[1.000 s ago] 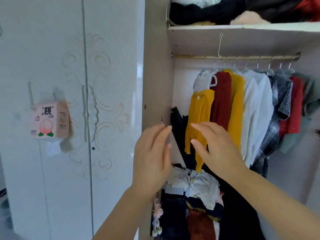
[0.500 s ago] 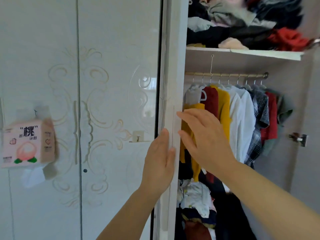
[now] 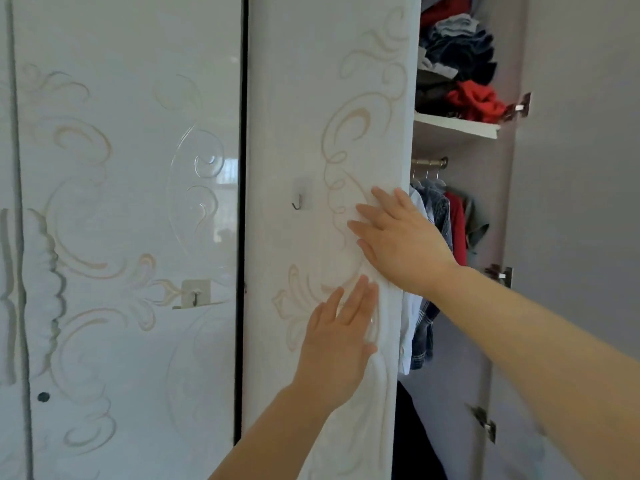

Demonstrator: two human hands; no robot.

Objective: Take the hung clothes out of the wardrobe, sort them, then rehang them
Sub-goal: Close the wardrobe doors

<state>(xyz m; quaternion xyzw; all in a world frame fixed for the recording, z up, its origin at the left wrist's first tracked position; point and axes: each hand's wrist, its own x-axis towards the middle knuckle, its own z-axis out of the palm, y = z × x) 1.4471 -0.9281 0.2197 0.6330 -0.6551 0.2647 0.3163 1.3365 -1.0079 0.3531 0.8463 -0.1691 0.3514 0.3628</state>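
Pressing the door (image 3: 311,133) (fingers (image 3: 388,202) straight) are left hand (image 3: 337,344), right hand (image 3: 405,244).

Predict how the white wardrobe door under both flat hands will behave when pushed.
The door probably swings as one rigid panel: the left hand and right hand lie flat on it without visible bending. Its smooth face may let palms slip. Being tall, it likely feels fairly heavy.
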